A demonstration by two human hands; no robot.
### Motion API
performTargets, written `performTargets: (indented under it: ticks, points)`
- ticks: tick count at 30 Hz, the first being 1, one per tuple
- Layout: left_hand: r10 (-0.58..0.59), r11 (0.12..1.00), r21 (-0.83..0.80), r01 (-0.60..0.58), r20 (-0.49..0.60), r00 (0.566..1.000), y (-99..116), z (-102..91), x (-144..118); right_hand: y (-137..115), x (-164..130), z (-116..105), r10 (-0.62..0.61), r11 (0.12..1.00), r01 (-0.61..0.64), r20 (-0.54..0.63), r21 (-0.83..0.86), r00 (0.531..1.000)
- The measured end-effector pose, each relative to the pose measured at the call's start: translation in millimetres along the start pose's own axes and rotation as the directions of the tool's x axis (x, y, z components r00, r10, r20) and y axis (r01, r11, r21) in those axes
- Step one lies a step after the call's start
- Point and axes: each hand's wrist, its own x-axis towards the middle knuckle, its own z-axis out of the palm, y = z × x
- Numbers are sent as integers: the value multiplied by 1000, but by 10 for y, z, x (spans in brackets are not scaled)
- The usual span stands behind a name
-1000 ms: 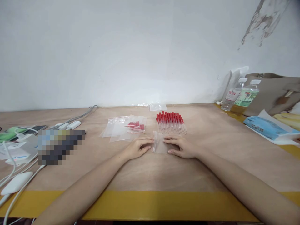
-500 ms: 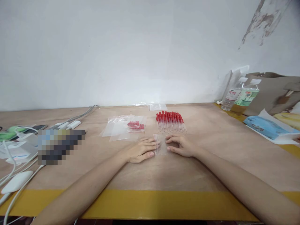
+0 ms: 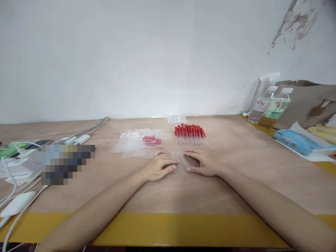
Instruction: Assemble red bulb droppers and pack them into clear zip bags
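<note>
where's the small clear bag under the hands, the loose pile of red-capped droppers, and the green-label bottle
small clear zip bag (image 3: 181, 161), head view, bare middle between both hands
pile of red-capped droppers (image 3: 191, 135), head view, middle of the row
green-label water bottle (image 3: 277, 107), head view, on its label

A makeshift packing bench against a bare white wall (image 3: 131, 52). Paper-covered table (image 3: 236, 182), droppers (image 3: 191, 135), plastic bags (image 3: 133, 141), cables (image 3: 86, 131).
</note>
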Motion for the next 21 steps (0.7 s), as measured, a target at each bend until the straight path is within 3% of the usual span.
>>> performTargets:
  ticks: [7, 14, 19, 21]
  points:
    - [-200, 911, -378, 164, -56, 978, -17, 103, 19, -3, -2, -10, 8, 1000, -8, 5, -16, 1000]
    - [-262, 800, -587, 123, -157, 952, -119, 132, 39, 28, 12, 15, 10, 999, -13, -70, -41, 998]
    - [-437, 758, -631, 168, -299, 848, -186, 171, 43, 22, 23, 4, 18, 999, -21, -83, -38, 996]
    - [-454, 753, -636, 169, -315, 833, -216, 155, 45, 11, 24, -6, 8, 999, -11, -86, -36, 996]
